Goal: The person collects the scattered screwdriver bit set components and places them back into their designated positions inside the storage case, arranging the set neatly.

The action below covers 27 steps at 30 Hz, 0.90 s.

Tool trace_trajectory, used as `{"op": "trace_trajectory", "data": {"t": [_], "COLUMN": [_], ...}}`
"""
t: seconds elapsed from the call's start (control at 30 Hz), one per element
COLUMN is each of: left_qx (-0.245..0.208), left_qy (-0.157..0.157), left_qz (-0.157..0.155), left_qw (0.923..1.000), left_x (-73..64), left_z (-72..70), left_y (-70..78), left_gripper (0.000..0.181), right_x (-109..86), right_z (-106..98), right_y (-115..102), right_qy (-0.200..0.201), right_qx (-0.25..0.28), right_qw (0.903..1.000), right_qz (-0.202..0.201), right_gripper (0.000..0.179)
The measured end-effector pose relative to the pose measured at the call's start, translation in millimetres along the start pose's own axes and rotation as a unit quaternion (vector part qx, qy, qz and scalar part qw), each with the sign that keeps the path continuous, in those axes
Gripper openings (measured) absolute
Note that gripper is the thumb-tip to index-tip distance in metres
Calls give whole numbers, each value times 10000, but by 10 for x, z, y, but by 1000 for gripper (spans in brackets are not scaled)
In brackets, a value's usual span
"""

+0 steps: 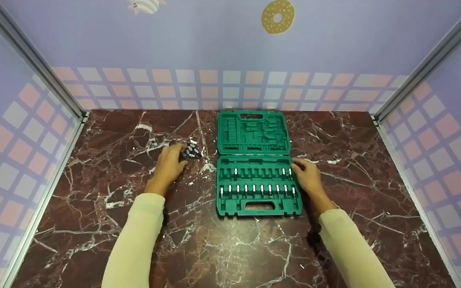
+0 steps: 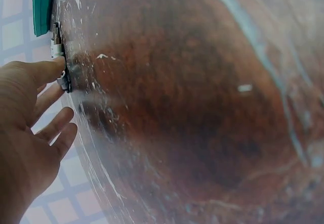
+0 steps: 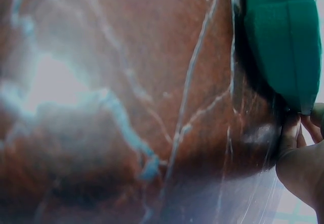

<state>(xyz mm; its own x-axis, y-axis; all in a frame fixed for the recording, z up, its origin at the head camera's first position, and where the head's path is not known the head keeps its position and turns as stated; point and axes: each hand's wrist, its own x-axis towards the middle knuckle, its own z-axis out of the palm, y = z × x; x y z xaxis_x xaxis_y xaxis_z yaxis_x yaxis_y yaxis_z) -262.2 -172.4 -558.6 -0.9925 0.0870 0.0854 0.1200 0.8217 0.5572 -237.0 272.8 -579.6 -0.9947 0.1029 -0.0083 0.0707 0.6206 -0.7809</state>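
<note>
Left hand (image 1: 169, 162): thumb and forefinger are meeting the loose bits (image 1: 192, 150), other fingers are spreading apart; can't tell if it's pinching one.
Loose bits: are lying in a small pile left of the case, towards the table's (image 1: 246, 248) back edge.
Green case (image 1: 260, 181): is lying open just right of table middle, lid (image 1: 254, 134) pointing at the back edge.
Seated bits (image 1: 253, 189): three are standing in the upper row, ten in the lower.
Right hand (image 1: 307, 176): fingers are touching the case's right side; can't tell if they're pinching it.
</note>
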Motion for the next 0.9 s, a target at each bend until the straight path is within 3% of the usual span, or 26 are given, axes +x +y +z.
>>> {"op": "trace_trajectory", "data": {"t": [0.13,0.43,0.9], "left_qx": [258,455,327], "left_qy": [178,219,60], "left_qz": [57,18,19], "left_qw": [9995,9987,9994], "left_x": [8,17,33], "left_z": [10,24,30], "left_y": [2,-4,0], "left_gripper": [44,33,14], "right_x": [2,-12,-6], "right_z": [-4,3,16], "right_y": [6,2,5], "right_qy": [57,110,174], "right_qx": [42,81,95], "right_qw": [10000,9999,9998], "right_qz": [-64,-50,-56], "right_gripper": [33,32,32]}}
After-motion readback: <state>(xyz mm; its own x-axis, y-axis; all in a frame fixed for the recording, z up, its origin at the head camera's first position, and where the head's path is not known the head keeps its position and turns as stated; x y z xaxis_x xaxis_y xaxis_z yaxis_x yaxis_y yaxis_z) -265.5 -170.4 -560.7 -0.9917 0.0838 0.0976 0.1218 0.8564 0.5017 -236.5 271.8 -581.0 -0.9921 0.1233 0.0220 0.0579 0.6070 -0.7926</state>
